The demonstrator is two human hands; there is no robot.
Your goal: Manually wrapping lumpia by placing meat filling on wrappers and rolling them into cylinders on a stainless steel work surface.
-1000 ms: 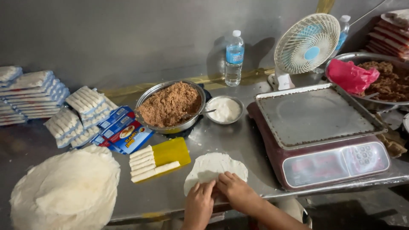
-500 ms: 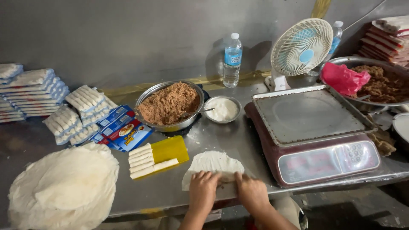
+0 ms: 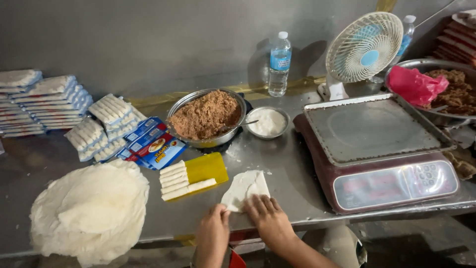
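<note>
A thin white dough wrapper (image 3: 246,187) lies folded on the steel counter (image 3: 287,173) near its front edge. My left hand (image 3: 213,234) rests on the wrapper's lower left corner. My right hand (image 3: 267,217) presses flat on its lower right part, fingers spread. Both hands touch the wrapper. Just left of it stands a yellow tray (image 3: 204,169) with white cheese sticks (image 3: 179,180). Behind are a metal bowl of brown minced filling (image 3: 206,115) and a small bowl of white paste (image 3: 268,122).
A big stack of round white wrappers (image 3: 89,208) lies at the left. Packs of cheese (image 3: 96,130), blue boxes (image 3: 153,145) and stacked white packets (image 3: 39,99) sit behind it. A dark red scale (image 3: 382,149) stands right, with a fan (image 3: 364,48), water bottle (image 3: 279,64) and another bowl of filling (image 3: 448,94).
The wrapper lay open and round before; now its sides are folded inward into a narrower shape. My hands have moved slightly along its near edge.
</note>
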